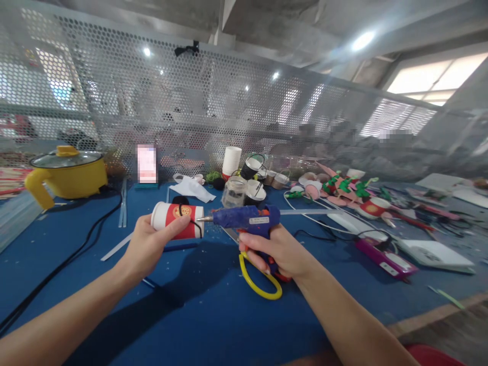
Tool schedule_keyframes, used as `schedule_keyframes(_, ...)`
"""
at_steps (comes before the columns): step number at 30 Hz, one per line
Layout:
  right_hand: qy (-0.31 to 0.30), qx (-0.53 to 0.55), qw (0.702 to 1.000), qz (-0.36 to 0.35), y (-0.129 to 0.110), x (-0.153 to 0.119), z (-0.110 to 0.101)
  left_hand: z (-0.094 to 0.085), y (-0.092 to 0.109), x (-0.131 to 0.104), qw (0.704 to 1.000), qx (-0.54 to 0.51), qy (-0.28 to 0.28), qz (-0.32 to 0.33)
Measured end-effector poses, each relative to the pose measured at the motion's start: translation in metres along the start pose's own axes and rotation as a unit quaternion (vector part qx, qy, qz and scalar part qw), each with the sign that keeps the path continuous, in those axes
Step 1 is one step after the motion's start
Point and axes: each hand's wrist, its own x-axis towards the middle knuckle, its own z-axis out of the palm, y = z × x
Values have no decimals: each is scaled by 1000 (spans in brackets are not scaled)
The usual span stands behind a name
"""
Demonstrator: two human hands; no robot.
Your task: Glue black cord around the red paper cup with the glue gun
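Paper cup (172,212), red and white, is left of centre in the frame, lying on its side in the air above the blue surface (224,330). Long axis runs roughly left-right, nearly in line with the barrel of the blue glue gun (244,216). Nozzle points left and overlaps the cup's right end by a dark strip (195,225); can't tell if the tip touches or sits just in front.

Left hand (147,241) grasps the cup, thumb along its near side; forearm comes up from lower left. Cup is directly left of the right hand (272,249), which is clenched around the gun's handle, fingers at the trigger side, forearm from lower right. Left is nearer, already on the cup. A clear glue stick (308,212) sticks out of the gun's back.

Yellow-handled scissors (261,292) lie below the gun, lower centre. Glass jar (234,192) and cup stack (231,161) stand behind it. Yellow pot (76,182) upper left, purple power strip (385,259) right.
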Motion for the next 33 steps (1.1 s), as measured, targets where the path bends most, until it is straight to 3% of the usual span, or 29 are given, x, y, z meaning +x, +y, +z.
schedule_keyframes(17, 1, -52, 999, 4, -6, -2, 1, 3, 5, 0, 997, -72, -13, -34)
schedule_keyframes(24, -13, 1, 1000, 11, -2, 1, -4, 4, 5, -2, 998, -57, -3, -18)
schedule_keyframes(33, 36, 75, 996, 42, -2, 8, -4, -2, -4, -4, 999, 7, -23, 34)
